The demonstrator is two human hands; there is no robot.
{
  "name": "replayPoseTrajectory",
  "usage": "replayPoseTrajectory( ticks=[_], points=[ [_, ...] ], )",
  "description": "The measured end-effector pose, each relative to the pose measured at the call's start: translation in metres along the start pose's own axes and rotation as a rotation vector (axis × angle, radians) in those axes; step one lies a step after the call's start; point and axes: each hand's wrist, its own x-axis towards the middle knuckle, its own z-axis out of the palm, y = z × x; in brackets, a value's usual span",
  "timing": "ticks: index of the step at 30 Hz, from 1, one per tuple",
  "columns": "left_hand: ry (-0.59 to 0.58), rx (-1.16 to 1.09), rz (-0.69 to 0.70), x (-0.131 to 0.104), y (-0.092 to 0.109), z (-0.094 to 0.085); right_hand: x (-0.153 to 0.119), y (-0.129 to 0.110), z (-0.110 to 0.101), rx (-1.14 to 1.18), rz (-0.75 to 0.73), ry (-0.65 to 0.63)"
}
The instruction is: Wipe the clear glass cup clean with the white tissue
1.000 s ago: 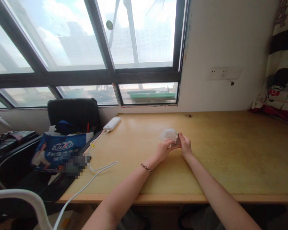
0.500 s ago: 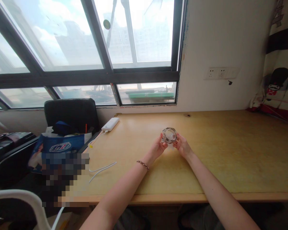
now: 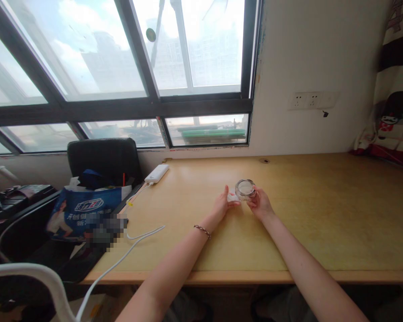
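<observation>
A clear faceted glass ashtray (image 3: 245,189) is held above the desk, tilted so that its round opening faces me. Gripping it by the right side is my right hand (image 3: 261,205), with the thumb near the rim and the fingers underneath. My left hand (image 3: 220,203) is on the other side, its thumb pointing up, and holds a white tissue (image 3: 233,197) close to the glass. I cannot tell whether the tissue touches the glass. A braided bracelet (image 3: 202,231) circles my left wrist.
The yellow wooden desk (image 3: 322,214) spans the view under a window. A white power bank (image 3: 156,173) with a white cable (image 3: 144,235) lies at its left edge. A black chair (image 3: 102,156) bearing a blue bag (image 3: 87,208) stands left. Wall sockets (image 3: 312,100) are at upper right.
The ashtray was between both hands; now my right hand alone grips it, slightly farther right. My left hand has come off it, and the white tissue shows more. The view has shifted slightly.
</observation>
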Motion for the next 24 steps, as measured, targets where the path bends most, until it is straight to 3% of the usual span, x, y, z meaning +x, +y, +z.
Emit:
replayPoseTrajectory(
  ticks=[6,10,16,24],
  points=[
    [-0.077,-0.136,0.17,0.001,0.0,-0.005,-0.003,-0.012,-0.004,0.131,-0.062,0.004],
    [-0.035,-0.062,0.136,-0.005,0.003,-0.005,-0.005,-0.013,-0.005,0.118,-0.055,0.02],
    [-0.01,0.031,0.159,-0.006,0.004,-0.002,-0.007,-0.006,0.001,-0.085,-0.108,-0.005],
    [-0.195,0.026,0.307,-0.008,0.002,0.009,-0.009,0.001,0.009,-0.185,-0.025,-0.04]
  ],
)
